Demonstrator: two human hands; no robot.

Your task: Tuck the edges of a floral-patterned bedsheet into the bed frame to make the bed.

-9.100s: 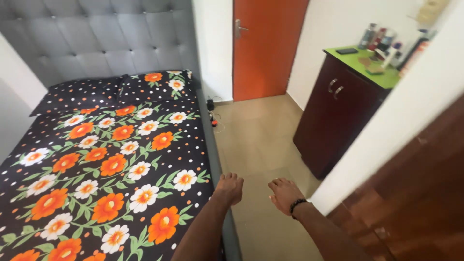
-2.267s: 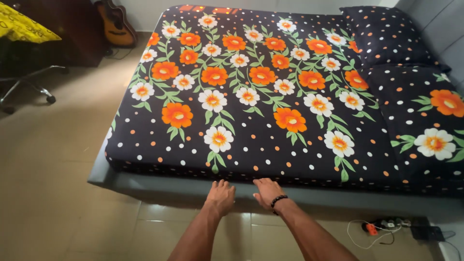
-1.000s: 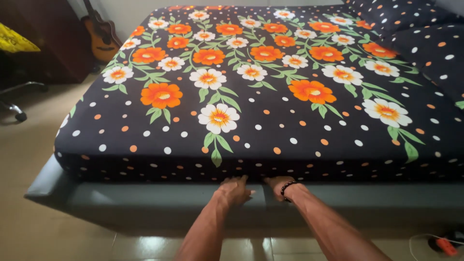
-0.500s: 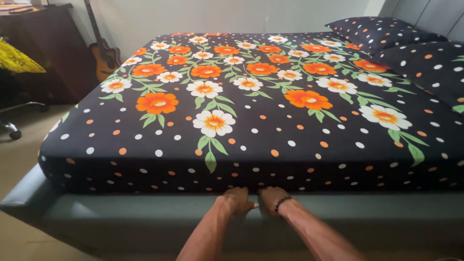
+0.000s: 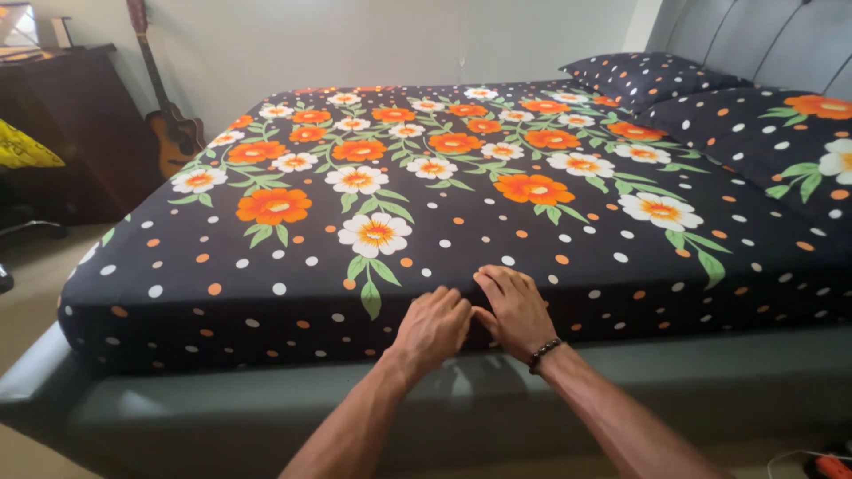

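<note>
Left hand (image 5: 432, 324) and right hand (image 5: 515, 309) flat, grip spread, pressing black flowered bedsheet (image 5: 426, 204) edge; smoothing step. Next: slide outward.

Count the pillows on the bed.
2. One pillow lies at the far corner by the headboard; the other pillow lies nearer, at the right edge. More may be out of frame.

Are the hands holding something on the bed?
No clear hold: the left hand and right hand lie side by side on the flowered bedsheet at the mattress edge; whether the fingers pinch it cannot be told.
</note>
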